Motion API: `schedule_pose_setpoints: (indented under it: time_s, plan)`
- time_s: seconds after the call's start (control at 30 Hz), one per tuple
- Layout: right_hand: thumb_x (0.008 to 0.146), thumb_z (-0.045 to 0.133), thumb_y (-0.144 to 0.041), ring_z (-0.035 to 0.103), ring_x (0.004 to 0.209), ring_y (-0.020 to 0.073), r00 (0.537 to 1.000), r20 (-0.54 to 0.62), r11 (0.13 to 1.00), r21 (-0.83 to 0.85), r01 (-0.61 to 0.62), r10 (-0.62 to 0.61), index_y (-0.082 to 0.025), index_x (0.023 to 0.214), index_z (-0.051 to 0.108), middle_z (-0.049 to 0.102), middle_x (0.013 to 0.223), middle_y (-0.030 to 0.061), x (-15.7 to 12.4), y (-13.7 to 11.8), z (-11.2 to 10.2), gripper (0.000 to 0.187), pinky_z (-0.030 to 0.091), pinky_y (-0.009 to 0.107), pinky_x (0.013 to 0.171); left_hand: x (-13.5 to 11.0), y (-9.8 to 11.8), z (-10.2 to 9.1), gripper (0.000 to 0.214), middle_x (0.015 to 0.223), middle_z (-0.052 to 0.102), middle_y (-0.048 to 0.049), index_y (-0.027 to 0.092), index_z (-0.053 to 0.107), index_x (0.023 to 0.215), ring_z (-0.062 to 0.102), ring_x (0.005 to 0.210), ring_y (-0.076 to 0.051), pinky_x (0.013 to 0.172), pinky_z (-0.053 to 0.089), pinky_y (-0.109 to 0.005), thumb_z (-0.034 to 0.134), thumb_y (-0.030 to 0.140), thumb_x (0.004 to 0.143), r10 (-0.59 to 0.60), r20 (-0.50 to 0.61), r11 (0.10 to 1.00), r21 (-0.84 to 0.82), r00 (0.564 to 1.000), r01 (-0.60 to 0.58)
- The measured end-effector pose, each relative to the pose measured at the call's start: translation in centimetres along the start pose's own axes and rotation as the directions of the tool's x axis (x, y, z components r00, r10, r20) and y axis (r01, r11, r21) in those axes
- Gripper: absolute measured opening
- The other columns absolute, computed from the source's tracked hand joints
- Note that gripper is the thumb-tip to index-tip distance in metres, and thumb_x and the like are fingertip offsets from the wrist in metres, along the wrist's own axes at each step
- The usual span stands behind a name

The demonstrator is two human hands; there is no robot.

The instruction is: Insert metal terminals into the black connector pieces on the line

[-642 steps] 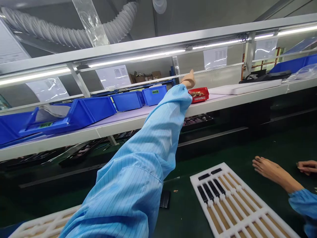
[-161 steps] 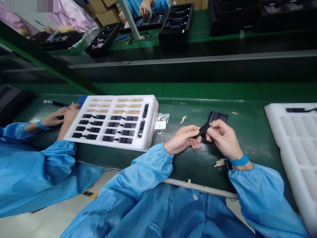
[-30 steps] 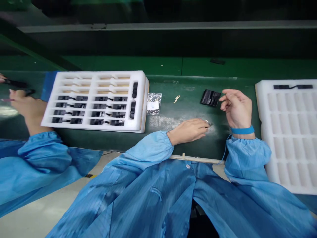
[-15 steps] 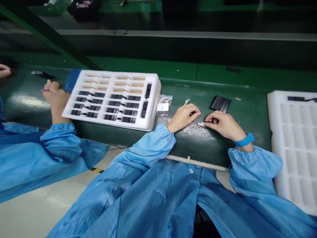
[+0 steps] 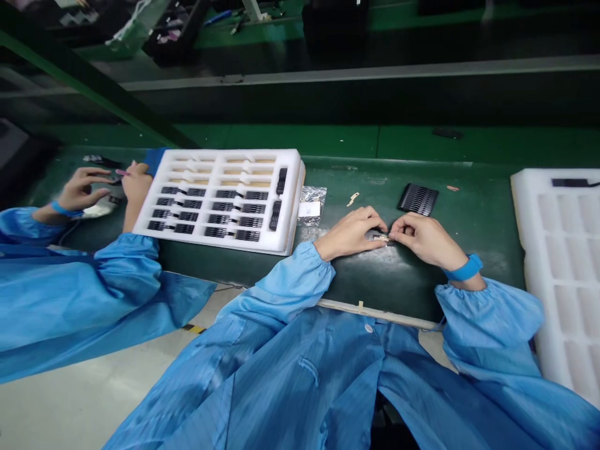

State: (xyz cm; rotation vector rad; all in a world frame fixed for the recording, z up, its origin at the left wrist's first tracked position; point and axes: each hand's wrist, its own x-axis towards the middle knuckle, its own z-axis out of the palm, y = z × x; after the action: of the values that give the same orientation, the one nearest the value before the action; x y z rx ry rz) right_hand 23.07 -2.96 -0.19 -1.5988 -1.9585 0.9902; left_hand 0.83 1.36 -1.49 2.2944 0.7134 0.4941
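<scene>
Left hand (image 5: 354,232) and right hand (image 5: 424,239) meet at small metal bits (image 5: 380,237).
Right pinches one; left, can't tell. Foam tray (image 5: 289,214): lower slots full, top bare.

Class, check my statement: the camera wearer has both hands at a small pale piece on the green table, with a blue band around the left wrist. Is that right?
Not quite: the head view shows the blue band around the right wrist. The left hand and right hand are indeed at the small pale piece on the green table.
</scene>
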Motion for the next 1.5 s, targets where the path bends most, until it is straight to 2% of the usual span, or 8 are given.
schedule_pose_setpoints:
  time_s: [0.13, 0.27, 0.67, 1.0, 1.13, 1.23, 1.33, 1.5]
  plan:
    - [0.083, 0.068, -0.037, 0.054, 0.063, 0.0154, 0.998, -0.002, 0.997, 0.051, -0.059, 0.059, -0.019, 0.08, 0.071, 0.064, 0.077, 0.0038, 0.0, 0.2, -0.2, 0.019, 0.041, 0.03, 0.062, -0.1, 0.0, 0.4, 0.024, 0.107, 0.058, -0.0089, 0.018, 0.066, 0.105, 0.053, 0.099, -0.022, 0.089, 0.041, -0.034, 0.059, 0.038, 0.096, -0.02, 0.021, 0.98, 0.198, 1.0, 0.015]
    - [0.083, 0.067, -0.044, 0.055, 0.065, 0.0157, 0.998, 0.011, 0.996, 0.066, -0.061, 0.06, -0.018, 0.082, 0.072, 0.065, 0.078, 0.0043, 0.0, 0.2, -0.1, 0.027, 0.042, 0.029, 0.062, 0.0, 0.0, 0.4, 0.021, 0.103, 0.058, -0.0067, 0.018, 0.063, 0.1, 0.052, 0.094, -0.02, 0.087, 0.041, -0.032, 0.049, 0.033, 0.101, -0.005, 0.012, 0.973, 0.232, 1.0, 0.002]
    - [0.088, 0.061, -0.042, 0.056, 0.062, 0.0151, 0.998, 0.039, 0.999, 0.006, -0.046, 0.045, -0.019, 0.084, 0.076, 0.068, 0.072, 0.0026, -0.3, -0.3, 0.1, 0.027, 0.039, 0.028, 0.06, 0.1, 0.0, 0.1, 0.011, 0.099, 0.067, -0.0023, 0.018, 0.058, 0.104, 0.062, 0.09, -0.015, 0.085, 0.044, -0.028, 0.054, 0.028, 0.099, -0.098, -0.002, 0.994, 0.04, 0.995, 0.098]
    - [0.082, 0.063, -0.046, 0.057, 0.056, 0.0146, 0.97, -0.12, 0.951, 0.255, -0.177, 0.213, -0.016, 0.088, 0.072, 0.066, 0.068, 0.004, -0.1, -0.3, -0.8, 0.031, 0.042, 0.026, 0.054, 0.1, -0.1, -0.1, 0.012, 0.096, 0.068, -0.0022, 0.018, 0.062, 0.102, 0.064, 0.09, -0.015, 0.082, 0.044, -0.026, 0.053, 0.025, 0.097, -0.087, -0.015, 0.996, -0.003, 0.996, 0.087]
    - [0.082, 0.066, -0.048, 0.054, 0.054, 0.0135, 0.967, -0.141, 0.938, 0.305, -0.161, 0.212, -0.016, 0.086, 0.071, 0.064, 0.066, 0.0037, 0.0, -0.6, -0.3, 0.033, 0.04, 0.025, 0.052, 0.2, 0.4, -0.5, 0.026, 0.103, 0.072, -0.0024, 0.019, 0.064, 0.109, 0.067, 0.096, -0.015, 0.085, 0.046, -0.026, 0.04, 0.03, 0.104, -0.198, -0.048, 0.971, -0.144, 0.979, 0.189]
    - [0.083, 0.066, -0.048, 0.053, 0.053, 0.0135, 0.966, -0.16, 0.941, 0.307, -0.145, 0.201, -0.015, 0.086, 0.071, 0.06, 0.06, 0.002, -0.1, -0.7, 0.2, 0.034, 0.039, 0.026, 0.052, 0.3, 0.7, -0.4, 0.027, 0.098, 0.074, -0.0023, 0.018, 0.064, 0.108, 0.069, 0.091, -0.014, 0.082, 0.048, -0.025, 0.047, 0.038, 0.102, -0.305, -0.066, 0.902, -0.342, 0.95, 0.265]
    - [0.084, 0.067, -0.048, 0.055, 0.057, 0.0141, 0.966, -0.177, 0.936, 0.329, -0.123, 0.189, -0.015, 0.088, 0.071, 0.063, 0.064, 0.0028, -0.1, -0.8, 0.7, 0.033, 0.042, 0.027, 0.056, 0.4, 0.8, 0.0, 0.023, 0.091, 0.073, -0.0029, 0.015, 0.065, 0.1, 0.068, 0.086, -0.013, 0.079, 0.05, -0.023, 0.06, 0.037, 0.095, -0.319, -0.088, 0.843, -0.481, 0.944, 0.24]
    - [0.081, 0.069, -0.042, 0.058, 0.064, 0.0145, 0.982, -0.162, 0.961, 0.269, -0.056, 0.102, -0.016, 0.086, 0.071, 0.07, 0.078, 0.005, -0.1, -1.0, 1.2, 0.026, 0.045, 0.027, 0.061, 0.4, 0.5, 0.2, 0.019, 0.089, 0.072, -0.0028, 0.014, 0.067, 0.095, 0.067, 0.082, -0.011, 0.077, 0.051, -0.023, 0.064, 0.032, 0.091, -0.302, -0.088, 0.835, -0.505, 0.949, 0.219]
